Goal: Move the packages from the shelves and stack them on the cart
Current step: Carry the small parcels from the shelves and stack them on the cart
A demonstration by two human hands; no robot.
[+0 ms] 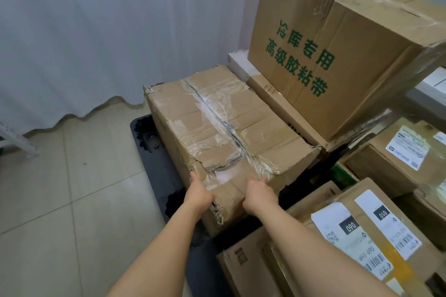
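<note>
A long, worn cardboard box (224, 123), criss-crossed with clear tape, lies on the dark cart platform (154, 152). My left hand (199, 191) and my right hand (259, 191) both rest flat against its near end face, with the fingertips reaching the torn top edge. To the right of it stands a large box with green characters (313, 55) on top of a flat brown box (277, 103).
Several labelled parcels (362, 236) crowd the lower right, with more behind them (398, 152). A white flat box (239, 62) shows at the back. A white curtain (96, 31) hangs to the tiled floor (72, 188). A white shelf leg (19, 140) stands at far left.
</note>
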